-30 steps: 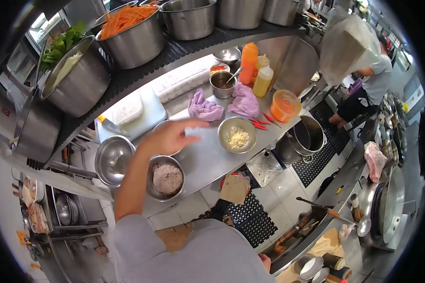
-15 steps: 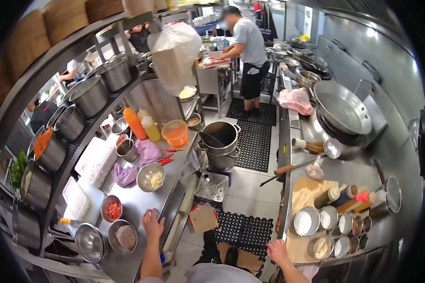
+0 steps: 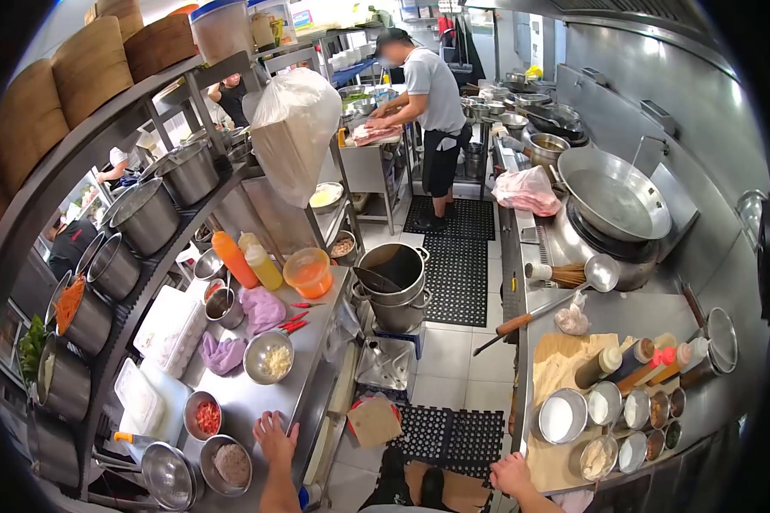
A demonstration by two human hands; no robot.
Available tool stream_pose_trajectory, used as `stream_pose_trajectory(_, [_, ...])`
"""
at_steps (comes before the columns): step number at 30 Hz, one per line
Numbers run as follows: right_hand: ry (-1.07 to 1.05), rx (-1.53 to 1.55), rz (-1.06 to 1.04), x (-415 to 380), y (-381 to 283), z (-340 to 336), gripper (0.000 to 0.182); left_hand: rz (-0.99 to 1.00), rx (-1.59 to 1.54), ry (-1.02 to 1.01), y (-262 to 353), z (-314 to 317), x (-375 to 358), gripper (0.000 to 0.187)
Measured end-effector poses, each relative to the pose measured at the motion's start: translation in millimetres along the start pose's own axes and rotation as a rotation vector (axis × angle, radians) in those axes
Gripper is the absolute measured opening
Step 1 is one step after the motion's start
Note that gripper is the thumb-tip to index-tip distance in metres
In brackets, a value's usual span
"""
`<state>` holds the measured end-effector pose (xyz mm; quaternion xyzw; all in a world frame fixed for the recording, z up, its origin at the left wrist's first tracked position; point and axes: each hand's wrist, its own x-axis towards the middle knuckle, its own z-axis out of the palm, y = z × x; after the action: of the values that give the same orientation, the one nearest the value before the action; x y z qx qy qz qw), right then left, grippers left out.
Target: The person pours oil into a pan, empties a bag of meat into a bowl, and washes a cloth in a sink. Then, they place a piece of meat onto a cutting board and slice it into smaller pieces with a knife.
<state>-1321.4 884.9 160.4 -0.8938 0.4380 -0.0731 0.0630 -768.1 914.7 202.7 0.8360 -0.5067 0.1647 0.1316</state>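
Observation:
My left hand [image 3: 275, 438] lies on the steel worktable [image 3: 316, 342] near its edge, fingers spread, holding nothing. Close beside it are a steel bowl of minced meat [image 3: 232, 464] and a bowl of chopped red chili [image 3: 207, 418]. Farther up is a bowl of chopped garlic [image 3: 275, 362]. My right hand [image 3: 512, 475] rests at the front edge of the right-hand counter, its fingers loosely bent and nothing seen in them. Nearest to it are a steel cup of pale yellow paste [image 3: 598, 459] and a larger cup of white powder [image 3: 561, 418].
A wok [image 3: 614, 192] sits on the right stove, with a long-handled ladle [image 3: 603, 272] in front. Stacked pots [image 3: 393, 282] stand between the counters. A co-worker [image 3: 428, 85] handles meat [image 3: 375, 134] farther back. Steel pots [image 3: 145, 218] line the left shelf.
The view has tilted up a little, so the surroundings sit slightly differently. Both hands stay at their counters. The co-worker remains bent over the meat.

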Motion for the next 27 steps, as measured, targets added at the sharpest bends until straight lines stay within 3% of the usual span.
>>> stream_pose_trajectory(27, [-0.045, -0.023, -0.008, 2.2, -0.2, 2.4, 0.012, 0.010, 0.081, -0.037, 1.8, -3.1, 4.5, 0.057])
